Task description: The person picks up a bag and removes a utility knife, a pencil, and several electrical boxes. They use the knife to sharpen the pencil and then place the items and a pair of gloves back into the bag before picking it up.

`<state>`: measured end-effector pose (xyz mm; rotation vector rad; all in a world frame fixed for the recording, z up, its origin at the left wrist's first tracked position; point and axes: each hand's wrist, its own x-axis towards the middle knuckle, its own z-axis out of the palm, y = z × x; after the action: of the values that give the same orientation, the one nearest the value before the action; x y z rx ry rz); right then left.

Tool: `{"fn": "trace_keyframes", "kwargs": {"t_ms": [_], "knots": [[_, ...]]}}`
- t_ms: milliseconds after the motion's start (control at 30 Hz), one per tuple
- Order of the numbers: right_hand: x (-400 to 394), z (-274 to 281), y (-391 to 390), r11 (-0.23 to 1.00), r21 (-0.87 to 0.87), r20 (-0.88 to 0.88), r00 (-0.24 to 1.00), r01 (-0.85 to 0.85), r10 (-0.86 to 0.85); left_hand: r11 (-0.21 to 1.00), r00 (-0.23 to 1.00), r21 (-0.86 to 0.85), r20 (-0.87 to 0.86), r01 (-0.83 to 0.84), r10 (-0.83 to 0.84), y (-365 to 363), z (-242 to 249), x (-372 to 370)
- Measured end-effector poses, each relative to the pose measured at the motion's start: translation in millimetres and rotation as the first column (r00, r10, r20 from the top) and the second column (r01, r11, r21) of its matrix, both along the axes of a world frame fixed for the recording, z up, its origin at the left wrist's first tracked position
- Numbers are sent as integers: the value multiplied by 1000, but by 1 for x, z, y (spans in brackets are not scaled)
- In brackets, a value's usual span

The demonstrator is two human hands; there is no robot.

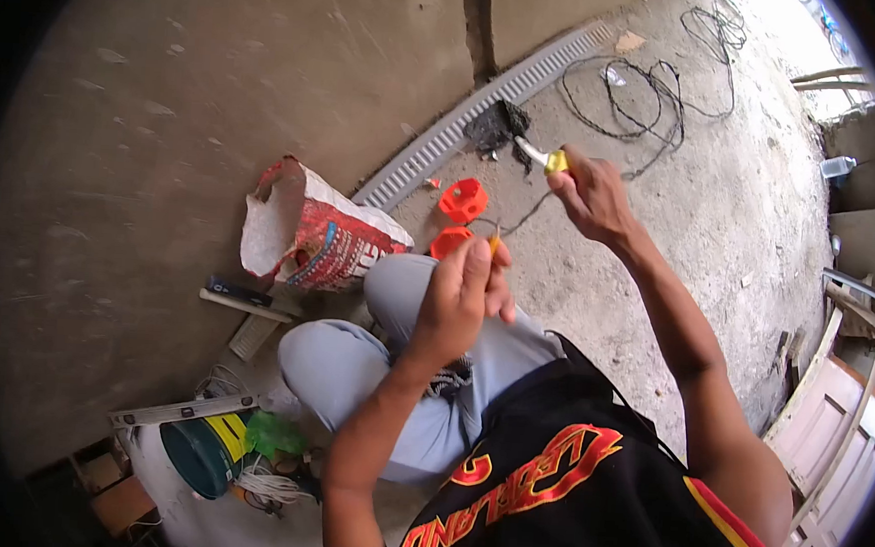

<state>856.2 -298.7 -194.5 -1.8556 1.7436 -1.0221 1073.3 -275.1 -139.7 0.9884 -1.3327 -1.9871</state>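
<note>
My left hand (461, 300) is closed in a pinch above my knee, on a small thin orange-yellow piece (494, 245). Away to the right, my right hand (591, 195) grips the yellow handle of a knife-like tool (533, 151), whose pale blade points up and left. Two orange octagonal boxes lie on the floor past my left hand: one orange box (463, 200) in full view, the other orange box (449, 241) partly hidden by the hand. Beyond the blade is a crumpled black plastic bag (497, 127).
A slotted grey metal strip (446, 134) runs along the wall. Beside my knees stands a torn red and white sack (334, 237). Coiled black cable (658, 102) lies on the concrete floor. At lower left are a level (184, 410) and a green-yellow container (201, 455).
</note>
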Motion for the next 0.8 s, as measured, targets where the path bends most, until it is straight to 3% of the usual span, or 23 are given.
{"fn": "trace_keyframes", "kwargs": {"t_ms": [67,100,167,267,500,600,667,700,800], "knots": [[9,3,5,967,-152,70,974,-204,216,999,999,-20,23,-34,35,-4,3,-1],[12,7,12,961,-75,94,958,-266,273,999,999,-30,26,-33,34,-5,3,-1],[19,7,16,929,-83,35,931,-360,364,996,997,-79,63,-33,38,-4,0,-1],[25,15,20,916,-27,9,916,-401,401,997,998,-62,52,-35,38,-3,-4,-2],[25,15,17,915,9,3,915,-403,403,968,977,-243,180,-65,111,1,-5,-8],[24,11,17,932,6,-127,924,-363,361,965,948,-261,305,-12,94,0,0,-6],[22,3,13,989,-29,-4,989,-145,145,962,953,-275,294,6,78,5,4,-5],[10,-3,5,999,31,-34,999,-15,16,957,957,-289,284,24,62,7,6,-4],[-9,-1,3,995,-93,-90,995,-40,31,963,968,-271,241,-2,70,8,2,-5]]}}
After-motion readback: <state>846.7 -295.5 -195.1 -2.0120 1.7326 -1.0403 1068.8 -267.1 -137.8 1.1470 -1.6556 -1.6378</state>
